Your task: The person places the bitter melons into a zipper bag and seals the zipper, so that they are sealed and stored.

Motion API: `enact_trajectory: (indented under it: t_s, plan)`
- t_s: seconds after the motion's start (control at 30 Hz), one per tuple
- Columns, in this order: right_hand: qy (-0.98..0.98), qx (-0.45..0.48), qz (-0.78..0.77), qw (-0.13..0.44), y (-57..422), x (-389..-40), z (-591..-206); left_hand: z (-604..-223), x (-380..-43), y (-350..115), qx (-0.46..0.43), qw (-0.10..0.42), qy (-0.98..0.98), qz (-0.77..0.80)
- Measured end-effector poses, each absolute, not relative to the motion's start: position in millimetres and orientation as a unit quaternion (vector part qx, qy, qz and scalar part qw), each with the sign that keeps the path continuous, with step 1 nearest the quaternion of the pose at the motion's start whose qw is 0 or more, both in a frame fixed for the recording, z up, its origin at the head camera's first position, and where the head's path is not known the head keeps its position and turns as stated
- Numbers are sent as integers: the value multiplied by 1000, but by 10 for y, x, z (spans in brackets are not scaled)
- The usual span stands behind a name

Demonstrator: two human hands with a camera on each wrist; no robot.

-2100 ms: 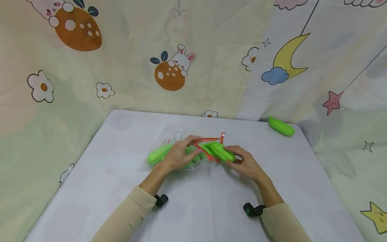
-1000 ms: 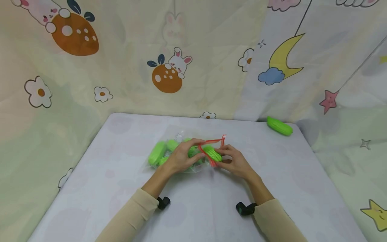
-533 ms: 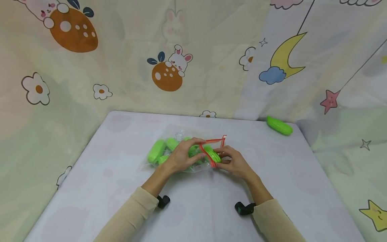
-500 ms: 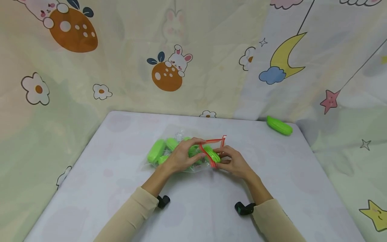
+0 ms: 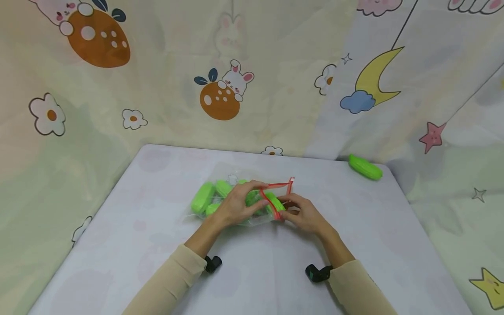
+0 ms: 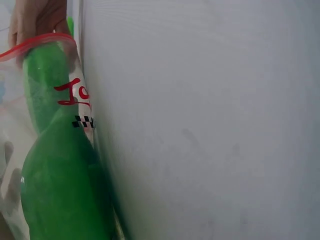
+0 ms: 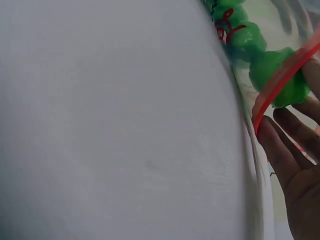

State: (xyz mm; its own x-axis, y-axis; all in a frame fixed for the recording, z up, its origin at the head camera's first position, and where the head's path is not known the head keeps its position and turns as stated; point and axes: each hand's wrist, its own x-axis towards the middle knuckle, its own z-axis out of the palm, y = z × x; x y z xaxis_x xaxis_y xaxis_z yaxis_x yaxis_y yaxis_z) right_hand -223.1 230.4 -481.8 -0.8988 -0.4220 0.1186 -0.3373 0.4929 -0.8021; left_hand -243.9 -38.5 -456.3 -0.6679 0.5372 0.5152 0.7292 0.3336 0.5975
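Observation:
A clear zip bag with a red zip rim lies on its side mid-table, mouth facing right. Several bright green cucumbers lie inside it. My left hand grips the bag by its mouth from the left, thumb and fingers apart along the rim. At the opening, my right hand holds the outer end of another cucumber, most of which is inside the bag. In the right wrist view, that cucumber passes behind the red rim, fingertips right at its end.
One more cucumber lies at the table's far right corner. A white cloth covers the table, and a printed curtain stands right behind its back edge. Black wrist cameras sit on both wrists.
My right hand has moved left, sliding the cucumber through the red rim into the bag. The left hand stays at the mouth; cucumbers inside have shifted and spread.

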Motion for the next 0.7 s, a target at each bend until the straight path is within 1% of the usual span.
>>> enact_trajectory:
  t_s: [0.13,0.37,0.53,0.7]
  plan:
    - [870,-228,-437,24,2323,-2301,-4772,-4558,-2464,-396,-397,115,-806,-424]
    - [850,-244,-467,-17,2411,-2472,-4665,-4487,-2481,-451,-402,115,-800,-429]
    - [880,-227,-413,-58,2526,-2560,-4646,-4523,-2442,-489,-402,108,-801,-430]
    - [897,-217,-376,-87,2616,-2646,-4696,-4553,-2423,-531,-396,114,-805,-427]
